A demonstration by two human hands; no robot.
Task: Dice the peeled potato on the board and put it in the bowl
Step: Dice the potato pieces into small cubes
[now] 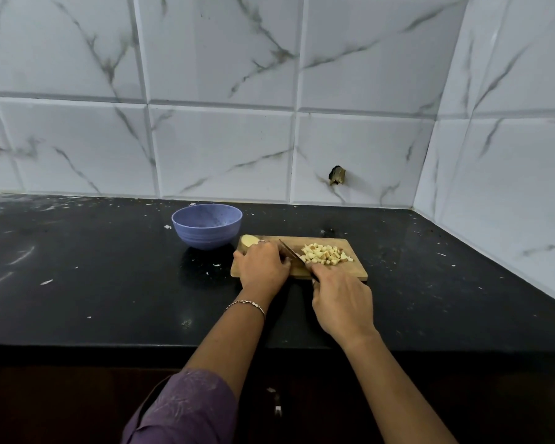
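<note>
Your left hand (261, 267) lies over the potato (249, 241) at the ten o'clock corner of the cutting board (350, 271). Its fingers are curled down on the potato to hold it. Only the pale rounded end pokes out past your knuckles; the rest and your fingertips are hidden under the hand. Your right hand (342, 299) is clenched around the knife (288, 249). The handle is swallowed by your fist, and the dark blade slants toward eleven o'clock, just beside your left hand. You cannot tell whether its edge touches the potato.

A heap of diced pieces (326, 254) sits at two o'clock on the board. The blue bowl (206, 225) stands on the black counter (93, 283) at ten o'clock from the board, close to its corner; only part of its inside shows. A bracelet (245, 305) circles your left wrist, and a purple sleeve (186, 411) is cut off at the lower edge.
</note>
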